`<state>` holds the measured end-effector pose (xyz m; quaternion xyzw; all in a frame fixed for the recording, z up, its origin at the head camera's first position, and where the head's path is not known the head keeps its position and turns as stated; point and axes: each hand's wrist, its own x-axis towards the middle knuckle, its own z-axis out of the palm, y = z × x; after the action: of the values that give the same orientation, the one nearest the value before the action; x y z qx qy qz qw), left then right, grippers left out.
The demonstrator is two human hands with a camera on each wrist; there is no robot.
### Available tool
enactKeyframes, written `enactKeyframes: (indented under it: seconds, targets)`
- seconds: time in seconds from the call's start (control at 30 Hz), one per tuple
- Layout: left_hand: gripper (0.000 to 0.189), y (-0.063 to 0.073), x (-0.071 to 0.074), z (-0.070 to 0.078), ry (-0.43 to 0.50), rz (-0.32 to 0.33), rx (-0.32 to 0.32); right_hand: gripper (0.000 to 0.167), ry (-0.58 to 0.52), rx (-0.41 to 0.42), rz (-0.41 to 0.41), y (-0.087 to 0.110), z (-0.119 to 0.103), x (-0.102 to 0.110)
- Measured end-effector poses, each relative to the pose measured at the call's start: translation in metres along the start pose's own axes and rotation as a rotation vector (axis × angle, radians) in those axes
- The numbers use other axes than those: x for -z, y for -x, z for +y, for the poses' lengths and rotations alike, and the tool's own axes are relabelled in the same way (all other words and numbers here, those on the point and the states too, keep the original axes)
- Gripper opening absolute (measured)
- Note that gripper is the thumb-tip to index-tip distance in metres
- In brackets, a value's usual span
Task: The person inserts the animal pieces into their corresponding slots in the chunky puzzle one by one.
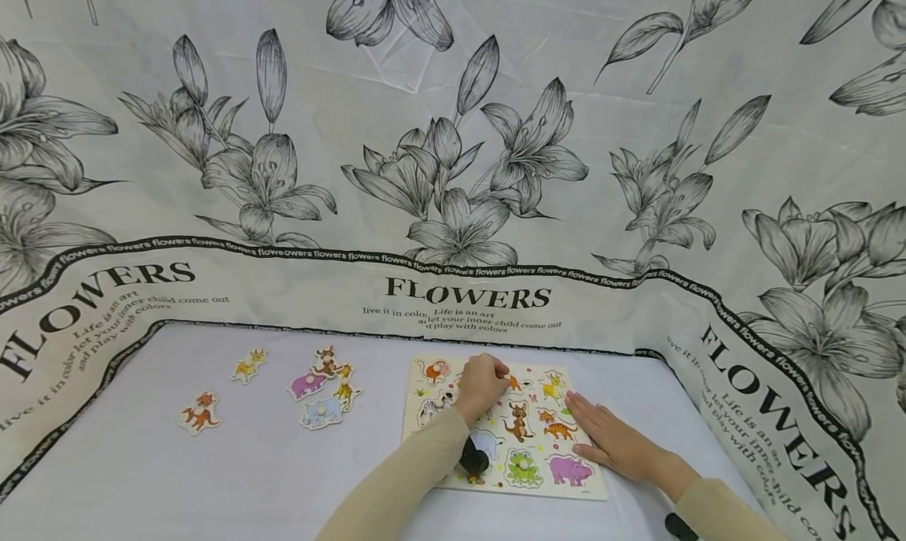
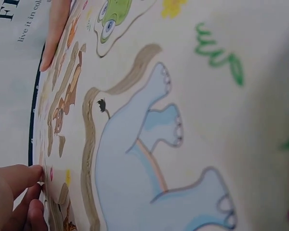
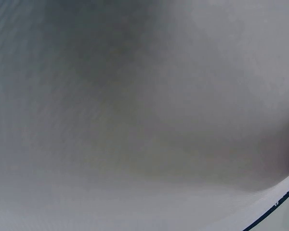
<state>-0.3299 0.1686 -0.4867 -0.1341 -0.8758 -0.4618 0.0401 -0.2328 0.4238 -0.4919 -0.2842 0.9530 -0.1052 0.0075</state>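
While the head view takes in both hands, the left hand (image 1: 481, 388) has its thumb and fingers drawn close together over a cream, rectangular animal puzzle board (image 1: 548, 491); whether they pinch anything, I cannot tell. The right hand (image 1: 617, 440) lies with straight fingers on the board's right edge, gripping nothing. Should it lift, a sideways push could slide the board across the white cloth (image 1: 127, 462). Well to the board's left lie a flat orange fox piece (image 1: 201, 414), a flat yellow animal piece (image 1: 250, 366) and a crowded cluster: purple hippo (image 1: 306, 384), brown kangaroo (image 1: 325, 362), yellow giraffe (image 1: 347, 388), pale blue elephant (image 1: 322, 412). Packed so closely, one could drag its neighbour along if lifted.

The left wrist view reveals what the head view partly hides: a printed blue elephant picture (image 2: 130, 159) in a brown-walled recess, with no piece seated. A piece set in crooked could catch on that wall.

The right wrist view gives only a blurred greyish surface and a sliver of skin, nothing of the board.
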Motion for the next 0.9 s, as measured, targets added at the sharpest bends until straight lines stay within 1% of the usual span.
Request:
enactKeyframes:
  seconds: [0.3,0.37,0.47,0.57,0.7,0.77,0.9]
  targets:
    - [0.012,0.004,0.004,0.002,-0.018,-0.019,0.001,0.071,0.005,0.012,-0.001,0.000,-0.003,-0.001]
    - [0.015,0.004,0.006,0.002,-0.029,-0.038,-0.001,0.071,-0.001,0.004,0.001,0.000,-0.003,-0.001]
    - [0.019,0.004,0.010,0.004,-0.035,-0.085,-0.002,0.071,-0.011,-0.019,-0.009,0.000,-0.003,0.000]
    - [0.022,0.004,0.016,0.006,-0.021,-0.136,-0.003,0.072,-0.019,-0.039,-0.023,0.000,-0.003,0.001]
    - [0.024,0.004,0.021,0.007,-0.015,-0.189,-0.020,0.072,-0.017,-0.051,-0.041,0.000,-0.002,0.001]
    - [0.024,0.004,0.023,0.006,-0.005,-0.209,-0.031,0.072,-0.017,-0.049,-0.042,0.000,-0.002,0.001]
    - [0.023,0.005,0.024,0.002,0.017,-0.212,-0.044,0.073,-0.024,-0.043,-0.044,0.000,-0.002,0.001]
